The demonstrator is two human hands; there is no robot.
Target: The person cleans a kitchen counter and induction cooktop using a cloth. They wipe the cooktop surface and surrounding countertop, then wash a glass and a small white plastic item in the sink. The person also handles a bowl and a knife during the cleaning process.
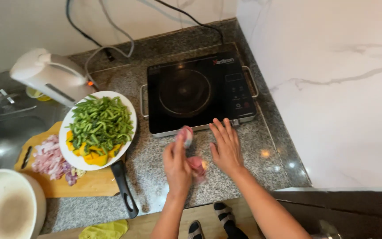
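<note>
**Both hands at a pink cloth in front of the cooktop**

Nearest: striped-socked feet (208,221) on a wooden floor, below the table edge. A yellow-green rag (105,230) lies down-left of the fingers.

Left hand (177,163): fingers closed around a pink cloth (195,166). One bunched end pokes out above the fingertips; the rest hangs beside the palm, toward the right hand. Cloth looks soft, crumpled, pale pink with lighter patches. It sits just above the speckled grey granite table (244,177); whether it touches the stone I cannot tell.

Right hand (226,148): released, fingers spread and laid flat on the table, holding nothing. Judged: flat palm serves as a brace, just beside the cloth.

Left of the fingers: black knife handle (124,188) sticking out from under a white plate (127,106), which carries green pepper strips (102,121) over yellow pieces (93,155). Plate overlaps a wooden cutting board (85,181) bearing chopped pinkish onion (51,159). Probably stacked so to save room. Further left, a white bowl (5,208).

Just beyond the fingertips: black single-ring induction cooktop (197,93), bare, metal side handles, pushed into the corner by the marbled white wall (332,88).

Farthest, up-left: white electric kettle (51,75), cables (107,42) running up the wall, steel sink (5,119).
</note>
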